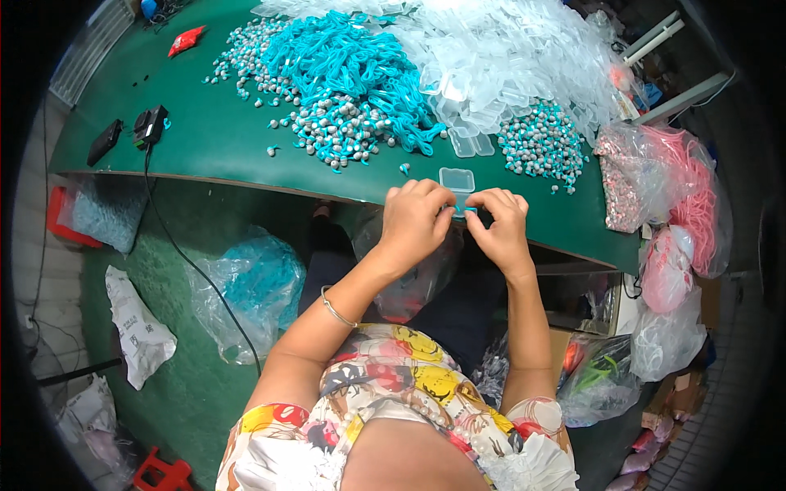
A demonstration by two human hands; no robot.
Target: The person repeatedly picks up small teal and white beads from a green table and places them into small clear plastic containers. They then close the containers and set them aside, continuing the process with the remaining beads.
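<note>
A small clear plastic case (pixel 457 180) lies at the table's front edge with its lid folded back. My left hand (pixel 416 219) has thumb and fingers closed at the case's left side. On the other side, my right hand (pixel 501 229) pinches near a bit of teal (pixel 470 210) in the case's lower half; the fingers partly hide it. Just beyond are a heap of teal cords (pixel 352 69), loose grey-and-teal round pieces (pixel 336 127) and a second pile of such pieces (pixel 542 146). One stray piece (pixel 404 168) lies close to my left hand.
A large heap of clear cases (pixel 524 65) covers the table's far right. A black device (pixel 150 127) with a cable and a red packet (pixel 187 41) are on the left. Bags of pink cords (pixel 684 168) stand at the right edge; a bag of teal material (pixel 258 282) is below.
</note>
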